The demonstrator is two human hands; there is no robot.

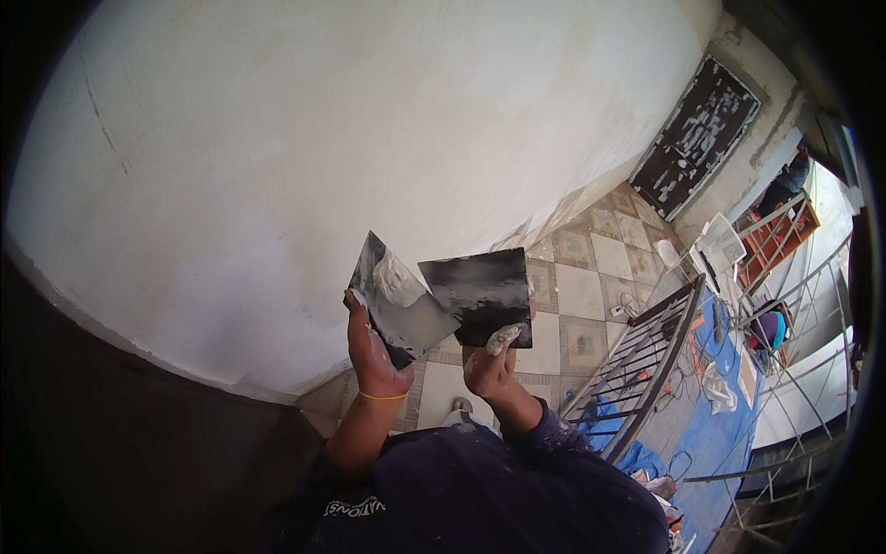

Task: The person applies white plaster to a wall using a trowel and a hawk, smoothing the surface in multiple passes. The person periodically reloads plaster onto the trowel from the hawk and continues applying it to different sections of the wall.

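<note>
My left hand (372, 358), with a yellow band at the wrist, grips a flat square putty plate (420, 325) along its lower left side. A lump of whitish putty (397, 281) lies on that plate. My right hand (491, 371), its thumb smeared with white paste, is closed on a dark flat putty spreader (482, 294) at its lower edge. The spreader is tilted, and its left edge meets or overlaps the plate; whether they touch I cannot tell. Part of my right fingers is hidden behind the spreader.
A whitish plastered wall (305, 138) rises before me. Patterned tiles (614, 258) cover the floor, and a patched dark door (706, 125) stands at the far right. At right are a metal railing (660, 374), a blue sheet (715, 443) with clutter, and a wooden shelf (783, 242).
</note>
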